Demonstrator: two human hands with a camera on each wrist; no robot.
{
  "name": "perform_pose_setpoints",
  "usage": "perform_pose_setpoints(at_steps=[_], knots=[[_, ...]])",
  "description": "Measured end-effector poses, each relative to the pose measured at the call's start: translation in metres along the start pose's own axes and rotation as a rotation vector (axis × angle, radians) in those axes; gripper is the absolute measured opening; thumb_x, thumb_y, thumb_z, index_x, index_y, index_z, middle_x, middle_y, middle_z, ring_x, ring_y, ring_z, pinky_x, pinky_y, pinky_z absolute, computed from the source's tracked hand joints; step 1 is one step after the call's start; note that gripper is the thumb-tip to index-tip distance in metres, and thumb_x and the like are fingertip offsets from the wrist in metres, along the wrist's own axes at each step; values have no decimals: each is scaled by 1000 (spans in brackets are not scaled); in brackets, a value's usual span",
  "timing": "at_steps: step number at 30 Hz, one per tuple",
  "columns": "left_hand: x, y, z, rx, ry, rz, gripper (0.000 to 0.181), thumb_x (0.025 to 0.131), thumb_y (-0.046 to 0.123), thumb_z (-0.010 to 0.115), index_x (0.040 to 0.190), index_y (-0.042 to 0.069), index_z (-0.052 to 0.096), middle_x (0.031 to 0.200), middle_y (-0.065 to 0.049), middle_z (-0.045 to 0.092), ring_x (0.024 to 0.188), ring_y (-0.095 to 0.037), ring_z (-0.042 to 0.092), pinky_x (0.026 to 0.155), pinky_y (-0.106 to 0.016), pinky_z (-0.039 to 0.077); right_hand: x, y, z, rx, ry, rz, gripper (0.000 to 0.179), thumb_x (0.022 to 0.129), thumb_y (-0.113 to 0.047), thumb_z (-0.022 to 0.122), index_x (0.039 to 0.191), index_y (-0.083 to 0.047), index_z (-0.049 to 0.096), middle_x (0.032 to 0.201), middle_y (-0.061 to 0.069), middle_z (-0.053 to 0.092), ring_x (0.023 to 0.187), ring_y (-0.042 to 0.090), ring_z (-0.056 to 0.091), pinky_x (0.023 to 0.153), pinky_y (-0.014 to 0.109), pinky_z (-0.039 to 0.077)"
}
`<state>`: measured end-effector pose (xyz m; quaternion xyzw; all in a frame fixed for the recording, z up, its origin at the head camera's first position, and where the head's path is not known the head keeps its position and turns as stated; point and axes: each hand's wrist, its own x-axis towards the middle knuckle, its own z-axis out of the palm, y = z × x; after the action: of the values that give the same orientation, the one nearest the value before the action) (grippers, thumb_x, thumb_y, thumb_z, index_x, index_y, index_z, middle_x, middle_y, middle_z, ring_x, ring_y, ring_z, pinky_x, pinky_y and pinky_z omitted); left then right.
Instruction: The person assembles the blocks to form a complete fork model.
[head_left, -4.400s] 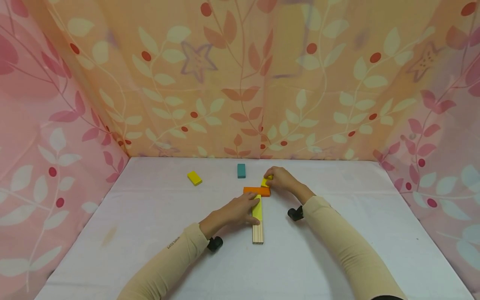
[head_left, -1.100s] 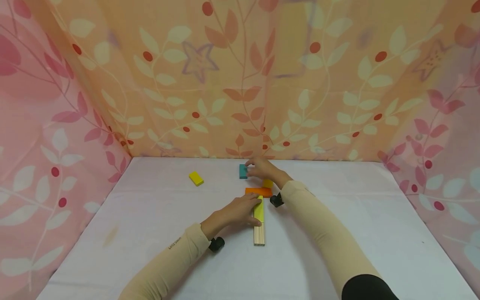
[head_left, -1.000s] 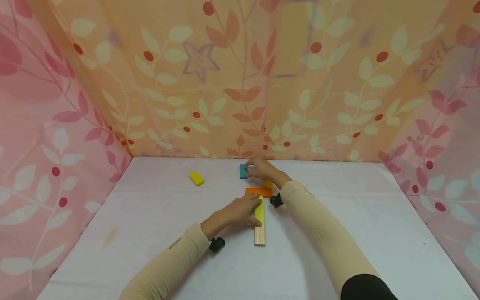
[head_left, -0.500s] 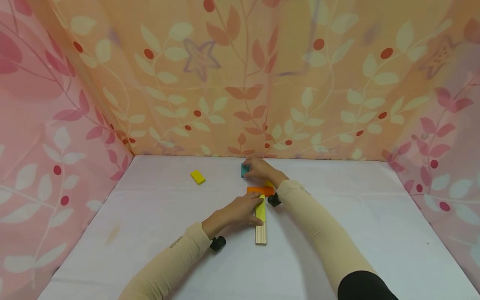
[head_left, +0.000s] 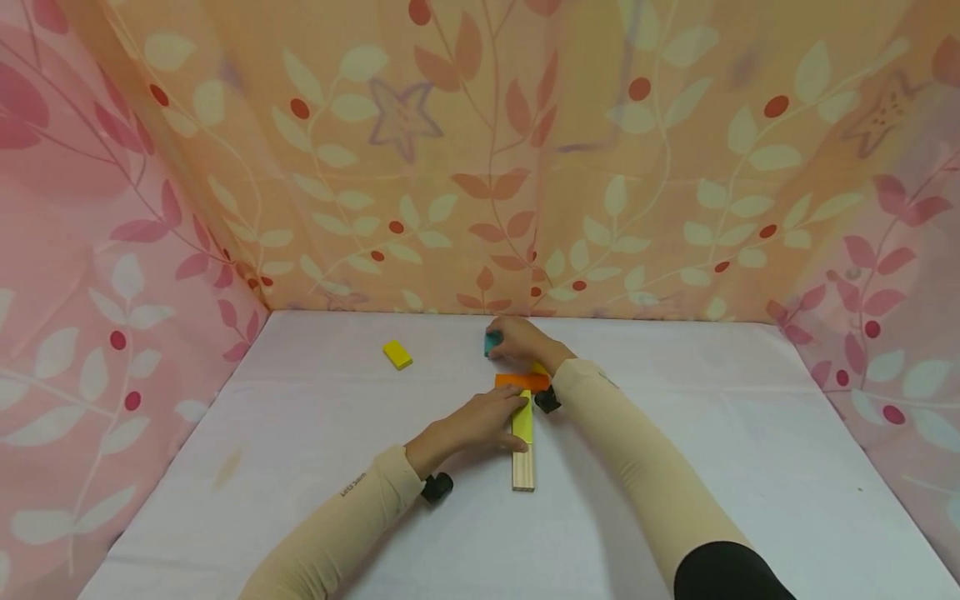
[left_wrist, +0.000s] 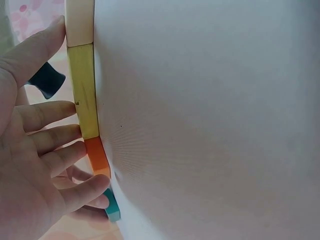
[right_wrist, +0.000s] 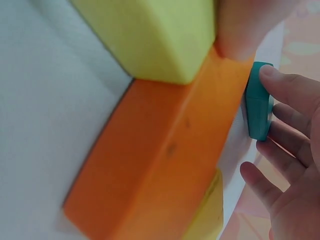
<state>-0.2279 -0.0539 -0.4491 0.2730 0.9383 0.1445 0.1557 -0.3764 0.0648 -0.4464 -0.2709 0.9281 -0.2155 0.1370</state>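
Note:
My left hand (head_left: 476,425) rests along the row of blocks, its fairly straight fingers touching a yellow-green block (left_wrist: 84,92) and an orange block (left_wrist: 98,156), and its thumb near a plain wooden block (head_left: 523,473). The orange one lies crosswise at the far end of the yellow-green and plain pieces. Farther back, my right hand (head_left: 521,340) pinches a teal block (right_wrist: 257,102) between thumb and fingers; it appears to be on the table. A yellow block (right_wrist: 209,212) sits against the orange block's far side, mostly hidden by the right wrist in the head view.
Another yellow block (head_left: 397,354) lies apart at the back left of the white-covered table (head_left: 300,442). Patterned curtains (head_left: 322,183) enclose the back and both sides. A small black camera (head_left: 437,487) is strapped at the left wrist.
My right hand has let go of the yellow block beyond the orange one and moved left to the teal block, where thumb and fingers have closed in. The left hand stays on the row.

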Motion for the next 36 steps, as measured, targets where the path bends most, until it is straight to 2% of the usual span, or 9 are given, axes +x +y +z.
perform_pose_setpoints(at_steps=[21, 30, 36], knots=[[2, -2, 1, 4, -3, -3, 81, 82, 51, 74, 145, 10, 46, 157, -8, 36, 145, -23, 35, 113, -49, 38, -6, 5, -9, 2, 11, 8, 51, 86, -26, 75, 131, -6, 60, 136, 12, 59, 118, 27, 55, 111, 42, 41], [0, -2, 0, -32, -17, -4, 79, 83, 45, 75, 146, 10, 44, 157, -7, 35, 143, -23, 37, 115, -44, 36, -13, 8, -14, 40, 38, 24, 49, 86, -27, 76, 129, -8, 62, 137, 11, 56, 120, 28, 52, 112, 44, 41], [1, -1, 0, -44, -26, -16, 79, 82, 46, 75, 146, 11, 45, 158, -7, 35, 144, -23, 36, 115, -45, 35, -21, 7, -20, 82, 33, 20, 50, 86, -25, 75, 131, -6, 60, 139, 13, 55, 124, 31, 51, 111, 46, 41]])
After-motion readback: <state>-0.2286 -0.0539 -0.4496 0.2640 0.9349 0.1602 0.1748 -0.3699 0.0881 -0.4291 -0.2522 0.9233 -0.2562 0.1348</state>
